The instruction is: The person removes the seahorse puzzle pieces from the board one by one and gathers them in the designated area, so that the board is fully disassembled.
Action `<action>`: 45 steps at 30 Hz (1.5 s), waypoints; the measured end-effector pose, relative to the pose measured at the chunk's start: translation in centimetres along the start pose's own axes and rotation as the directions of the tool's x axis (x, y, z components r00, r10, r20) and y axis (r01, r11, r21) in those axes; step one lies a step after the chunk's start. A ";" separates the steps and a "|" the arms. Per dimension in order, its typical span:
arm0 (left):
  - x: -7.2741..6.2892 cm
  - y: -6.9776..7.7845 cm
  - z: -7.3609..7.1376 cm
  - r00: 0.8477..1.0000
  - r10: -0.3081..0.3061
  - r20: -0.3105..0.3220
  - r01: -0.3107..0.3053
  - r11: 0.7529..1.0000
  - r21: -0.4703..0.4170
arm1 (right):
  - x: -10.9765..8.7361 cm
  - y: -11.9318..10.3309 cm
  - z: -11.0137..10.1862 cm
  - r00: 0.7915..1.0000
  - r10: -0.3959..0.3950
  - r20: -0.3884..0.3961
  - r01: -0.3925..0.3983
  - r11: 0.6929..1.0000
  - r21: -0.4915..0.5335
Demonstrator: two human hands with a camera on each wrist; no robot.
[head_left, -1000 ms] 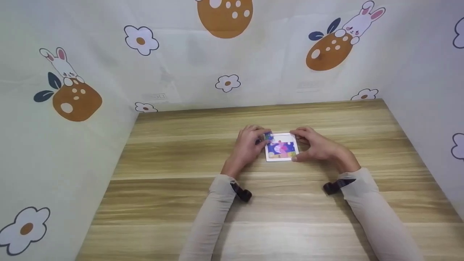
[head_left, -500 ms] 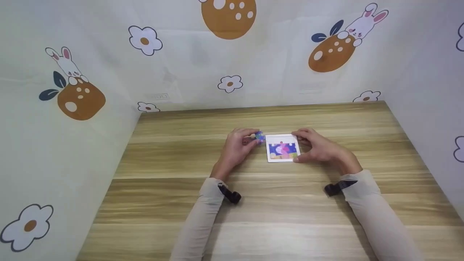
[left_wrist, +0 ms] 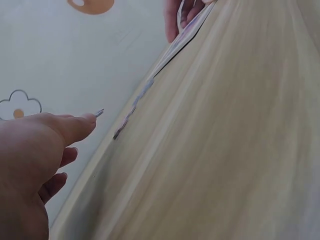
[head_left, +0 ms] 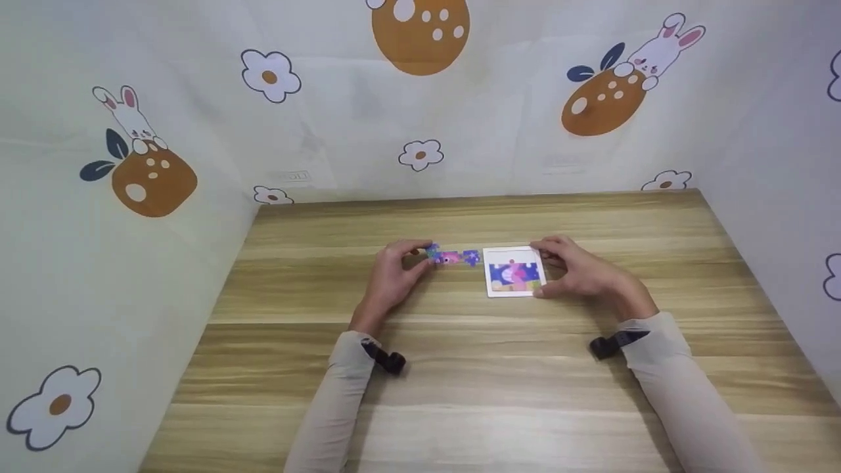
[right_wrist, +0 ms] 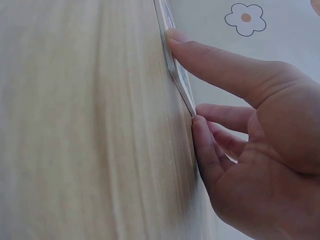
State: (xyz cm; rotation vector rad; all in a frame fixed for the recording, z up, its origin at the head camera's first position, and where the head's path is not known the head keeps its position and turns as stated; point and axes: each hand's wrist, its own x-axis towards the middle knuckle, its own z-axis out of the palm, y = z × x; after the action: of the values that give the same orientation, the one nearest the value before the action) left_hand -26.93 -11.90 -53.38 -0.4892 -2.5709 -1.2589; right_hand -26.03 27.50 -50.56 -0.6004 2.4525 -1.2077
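Observation:
In the head view, my left hand [head_left: 389,272] pinches a small blue-green jigsaw piece [head_left: 432,251] between thumb and fingers; its thin edge [left_wrist: 100,112] shows at the fingertips in the left wrist view, above the table. Between that hand and the white puzzle tray [head_left: 487,279] lie a pink jigsaw piece [head_left: 449,257] and a blue one with a star [head_left: 472,257], close together. Blue and pink pieces [head_left: 516,276] fill the tray's lower part, and its upper part is bare white. My right hand [head_left: 581,268] grips the tray's right side, thumb on the near corner [right_wrist: 170,50].
The wood-grain table [head_left: 460,381] meets a pale cloth wall [head_left: 348,118] printed with flowers, rabbits and orange fruit. Cloth also hangs along the left and right sides. A black wrist camera [head_left: 384,358] sits at the left cuff, another [head_left: 611,345] at the right.
My left hand has drawn away leftward from the tray's upper left corner, carrying the blue-green jigsaw piece. The pink and starry pieces now show on the table. My right hand stays on the tray.

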 end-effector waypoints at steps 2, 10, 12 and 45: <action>-0.1 -0.4 -0.3 1.000 -0.010 0.000 0.010 1.000 -0.009 | 0.0 0.1 0.0 1.000 0.004 0.000 -0.004 1.000 0.008; -0.2 -1.4 -0.5 0.999 -0.038 0.026 0.038 0.999 -0.005 | 0.6 0.2 0.0 0.997 -0.023 -0.076 0.024 1.000 0.013; -0.2 -1.6 -0.5 0.998 -0.051 0.033 0.051 0.999 -0.005 | 0.9 0.1 0.0 0.992 -0.022 -0.125 0.020 1.000 -0.017; 0.2 0.4 0.3 0.999 0.006 0.034 -0.006 1.000 0.010 | 2.9 -0.4 -0.4 0.969 0.056 -0.240 -0.092 0.985 -0.145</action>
State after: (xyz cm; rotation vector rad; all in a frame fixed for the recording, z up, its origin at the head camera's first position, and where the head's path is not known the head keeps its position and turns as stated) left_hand -26.99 -11.43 -53.20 -0.5199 -2.5999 -1.2463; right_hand -28.66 26.09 -50.36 -0.4212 2.7605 -1.1229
